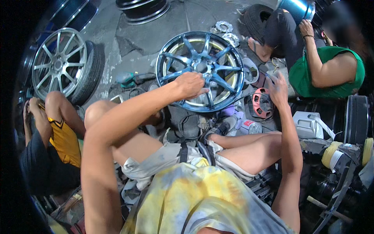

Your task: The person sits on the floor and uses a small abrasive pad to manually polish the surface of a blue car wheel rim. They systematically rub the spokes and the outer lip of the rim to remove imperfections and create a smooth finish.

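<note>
No word, number or sign is clearly legible, though a pale, rounded can [254, 128] bears a red label patch [247, 124] whose markings are too small to make out.

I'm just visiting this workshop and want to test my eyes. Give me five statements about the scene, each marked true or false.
1. The left hand is over the blue wheel rim. True.
2. The right hand is gripping the blue wheel rim. False: it is apart from it, out to the right near a red reel.
3. A black tire shows behind the silver wheel rim. True.
4. The co-worker at the right wears a yellow top. False: the top is green.
5. The silver wheel rim lies to the right of the blue one. False: it is to the left.
</note>
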### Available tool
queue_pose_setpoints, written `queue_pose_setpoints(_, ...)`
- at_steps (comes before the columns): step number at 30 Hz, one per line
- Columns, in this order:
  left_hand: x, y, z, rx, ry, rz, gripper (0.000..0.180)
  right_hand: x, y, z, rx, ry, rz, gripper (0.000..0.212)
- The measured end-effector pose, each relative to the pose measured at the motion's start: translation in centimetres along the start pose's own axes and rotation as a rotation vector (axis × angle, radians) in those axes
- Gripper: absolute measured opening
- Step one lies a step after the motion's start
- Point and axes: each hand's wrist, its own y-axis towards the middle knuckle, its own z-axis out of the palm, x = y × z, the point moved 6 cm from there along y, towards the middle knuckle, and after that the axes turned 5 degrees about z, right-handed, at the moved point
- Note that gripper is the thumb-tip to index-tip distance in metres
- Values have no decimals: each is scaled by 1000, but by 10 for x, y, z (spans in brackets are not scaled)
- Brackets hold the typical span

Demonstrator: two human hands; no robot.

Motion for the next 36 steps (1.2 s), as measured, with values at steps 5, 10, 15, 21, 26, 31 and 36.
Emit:
queue_pose_setpoints(5, 37, 57, 51, -578, 188, -48, 78, -88, -52, 18, 215, 209, 349, 26)
queue_pose_setpoints(10, -14, 54, 98, -654, 249, -119, 86, -78, -58, 7, 168, 297, 344, 32)
queue_pose_setpoints(15, -44, 43, 128, -582, 242, 357, 87, -80, -46, 7, 169, 356, 292, 33)
queue_pose_setpoints(21, -10, 48, 104, -731, 234, -116, 84, -35, -16, 6, 275, 409, 382, 31)
queue_pose_setpoints(26, -71, 25, 139, -545, -79, 328, 62, -22, -13, 7, 136, 274, 154, 29)
queue_pose_setpoints(31, -87, 13, 101, -670, -108, 471, 46, 7, -11, 0, 155, 317, 185, 28)
queue_pose_setpoints(36, -32, 57, 89, -633, 195, 435, 41, -2, -19, -6, 96, 351, 176, 26)
